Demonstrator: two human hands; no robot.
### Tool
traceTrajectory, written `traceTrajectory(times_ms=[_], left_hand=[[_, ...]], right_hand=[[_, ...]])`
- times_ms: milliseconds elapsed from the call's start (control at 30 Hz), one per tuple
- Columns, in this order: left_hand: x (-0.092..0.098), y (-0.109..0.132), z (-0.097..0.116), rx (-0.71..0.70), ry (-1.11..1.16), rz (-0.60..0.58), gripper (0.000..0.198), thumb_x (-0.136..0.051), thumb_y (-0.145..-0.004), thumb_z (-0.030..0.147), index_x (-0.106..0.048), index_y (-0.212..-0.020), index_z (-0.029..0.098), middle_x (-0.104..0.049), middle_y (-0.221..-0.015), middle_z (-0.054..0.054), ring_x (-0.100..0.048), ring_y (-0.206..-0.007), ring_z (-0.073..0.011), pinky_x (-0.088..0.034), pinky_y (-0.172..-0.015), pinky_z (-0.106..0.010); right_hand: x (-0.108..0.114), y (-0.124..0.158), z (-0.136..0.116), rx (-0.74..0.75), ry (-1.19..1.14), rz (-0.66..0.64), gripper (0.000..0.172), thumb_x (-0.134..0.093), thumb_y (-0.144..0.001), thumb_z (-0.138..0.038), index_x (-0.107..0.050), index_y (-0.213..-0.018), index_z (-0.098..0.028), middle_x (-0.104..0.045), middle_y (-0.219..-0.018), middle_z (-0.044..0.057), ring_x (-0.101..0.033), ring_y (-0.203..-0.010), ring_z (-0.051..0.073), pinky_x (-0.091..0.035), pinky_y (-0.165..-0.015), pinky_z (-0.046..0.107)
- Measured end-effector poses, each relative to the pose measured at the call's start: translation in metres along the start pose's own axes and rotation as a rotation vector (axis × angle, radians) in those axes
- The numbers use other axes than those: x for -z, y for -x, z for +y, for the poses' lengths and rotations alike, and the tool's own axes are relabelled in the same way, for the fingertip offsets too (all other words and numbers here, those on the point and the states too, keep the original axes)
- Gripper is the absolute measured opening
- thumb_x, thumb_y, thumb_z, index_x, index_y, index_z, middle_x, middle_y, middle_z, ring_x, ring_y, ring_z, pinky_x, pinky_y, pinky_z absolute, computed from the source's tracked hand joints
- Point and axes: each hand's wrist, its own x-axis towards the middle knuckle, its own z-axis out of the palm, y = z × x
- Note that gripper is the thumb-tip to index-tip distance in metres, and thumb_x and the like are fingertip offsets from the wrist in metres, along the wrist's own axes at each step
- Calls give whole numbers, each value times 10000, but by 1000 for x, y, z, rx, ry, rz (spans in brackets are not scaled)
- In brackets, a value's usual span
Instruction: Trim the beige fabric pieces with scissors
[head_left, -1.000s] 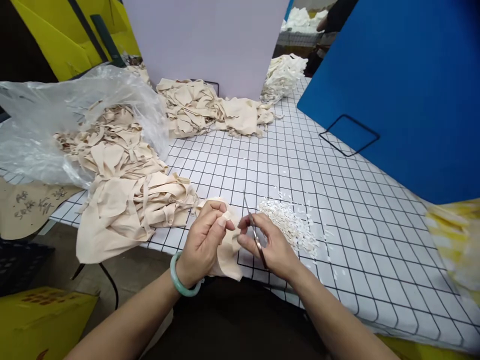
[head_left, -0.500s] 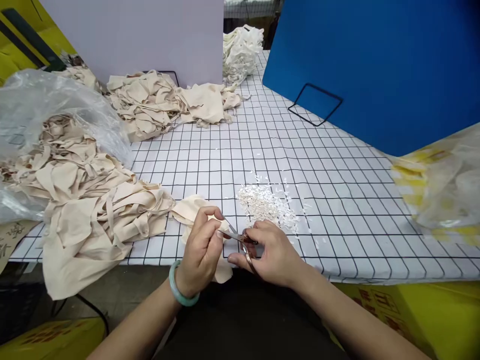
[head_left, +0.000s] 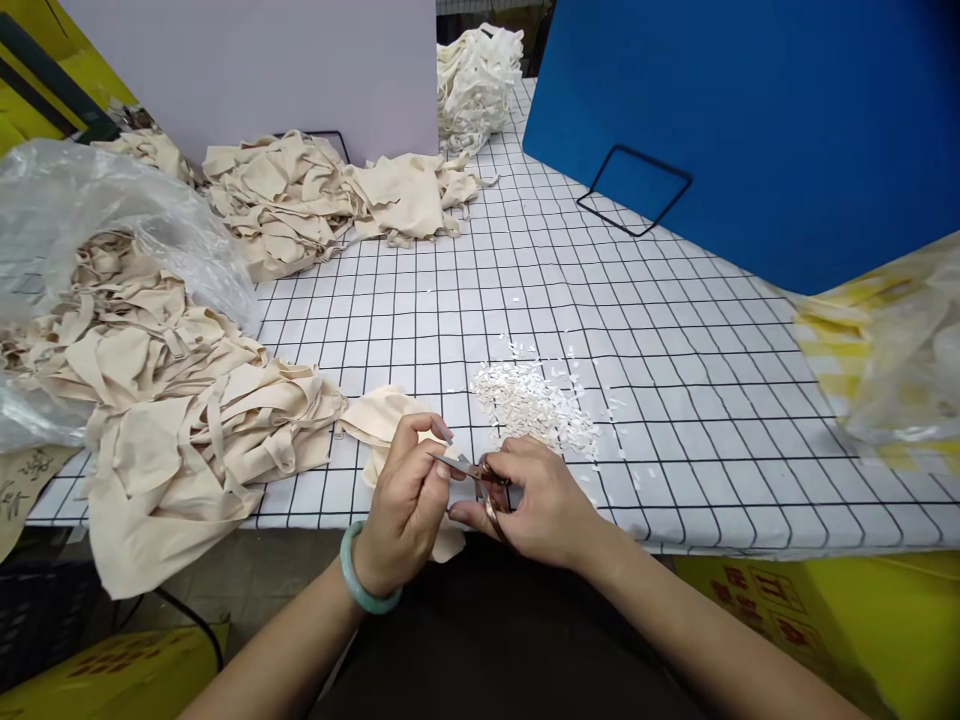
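Observation:
My left hand (head_left: 411, 495), a green bangle at its wrist, is closed in a pinch on a beige fabric piece (head_left: 382, 415). Part of that cloth lies on the table behind the fingers, and a corner hangs below the hand. In my right hand (head_left: 536, 500) is a pair of scissors (head_left: 469, 468), with thumb and fingers at the handles. The blades reach left to the fingertips of my left hand, where the fingers partly hide them. Just beyond the right hand lies a heap of small white and beige snippets (head_left: 532, 400).
A large pile of beige fabric pieces (head_left: 165, 400) spills from a clear plastic bag (head_left: 135, 190) on the left. More beige pieces (head_left: 285, 200) lie behind it, and a white bundle (head_left: 480, 85) stands farther back. A blue panel (head_left: 735, 130) leans over the checked tablecloth (head_left: 675, 400).
The scissors and my right thumb have shifted slightly left, nearer my left fingers. My left hand keeps its pinch on the fabric. The view has shifted a little.

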Motion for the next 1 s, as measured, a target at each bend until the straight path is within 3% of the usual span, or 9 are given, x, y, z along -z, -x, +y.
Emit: traceTrajectory(times_ms=[400, 633, 767, 833, 900, 1000], left_hand=[[-5, -5, 4, -49, -28, -53, 242, -372, -990, 69, -556, -870, 170, -497, -934, -68, -473, -1102, -208, -444, -904, -319], [-23, -22, 4, -92, -3, -195, 226, -382, -987, 70, -561, -896, 172, -512, -968, -76, -472, -1111, -205, -450, -908, -309], [-32, -31, 2, -55, 43, -225, 236, -382, -1001, 115, -563, -864, 178, -503, -961, -76, -493, -1095, -209, -467, -892, -314], [-24, -33, 3, -21, 24, -237, 249, -380, -1009, 149, -570, -852, 179, -512, -992, -83, -518, -1078, -208, -477, -887, -322], [-7, -30, 2, 22, -66, -259, 268, -371, -1019, 180, -563, -831, 182, -537, -1023, -92, -547, -1054, -207, -487, -873, -333], [28, -8, -1, 64, -421, -146, 215, -482, -993, 275, -527, -803, 186, -568, -1110, -120, -550, -1103, -258, -465, -944, -435]], right_hand=[[-1, 8, 6, -48, 19, 54, 574, -651, -798, -673, -486, -519, -199, -492, -532, -2, -451, -543, 127, -362, -583, 261], [7, 29, 20, -214, 38, 107, 607, -598, -823, -699, -454, -505, -203, -482, -519, -5, -464, -542, 131, -375, -567, 254], [19, 36, 28, -381, 40, 112, 607, -613, -789, -716, -453, -498, -207, -511, -521, -1, -482, -537, 139, -367, -535, 258], [30, 38, 30, -459, 32, 94, 519, -652, -761, -695, -555, -584, -216, -596, -602, 10, -545, -579, 161, -411, -560, 271], [42, 38, 30, -479, 39, 82, 434, -695, -732, -660, -667, -826, -237, -695, -817, 41, -631, -716, 211, -479, -636, 307], [51, 32, 25, -428, 32, 84, 606, -730, -713, -610, -602, -1197, -269, -672, -1152, 102, -657, -932, 285, -530, -728, 384]])
